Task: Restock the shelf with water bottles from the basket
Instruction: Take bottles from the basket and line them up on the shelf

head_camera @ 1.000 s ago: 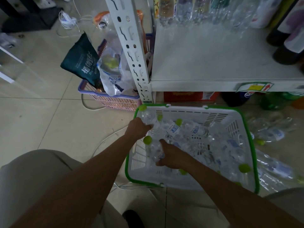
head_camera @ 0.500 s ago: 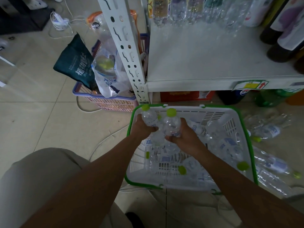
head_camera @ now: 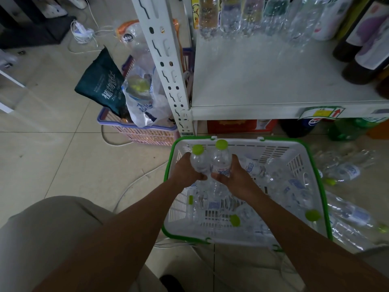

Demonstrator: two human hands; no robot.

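Both bottles are up out of the pile now, whereas a second ago the hands were still down in among them. The left hand (head_camera: 185, 171) holds one water bottle (head_camera: 199, 160) and the right hand (head_camera: 237, 175) holds a second bottle (head_camera: 221, 160). The fingers (head_camera: 202, 177) of each hand are curled round the lower half of its bottle. The two bottles sit side by side and touching, pretty much parallel, long axes running up and away from the fingers. Their green caps point toward the shelf (head_camera: 273, 76), and the bottoms are hidden behind the hands. They're above the near-left part of the white basket (head_camera: 277, 148), while below and to the right of the fingers more bottles lie on their sides. Those are clear plastic on white mesh in dim light, so I honestly can't count them; mostly you just catch the green caps and blue labels. Past the caps, a row of shelf bottles (head_camera: 229, 15) stands at the back, tops cut off by the frame edge. Right of the right hand, outside the basket, some loose bottles (head_camera: 345, 171) lie on the floor. Off to the left of the left hand there's a pink basket (head_camera: 143, 133), half hidden behind the shelf post.
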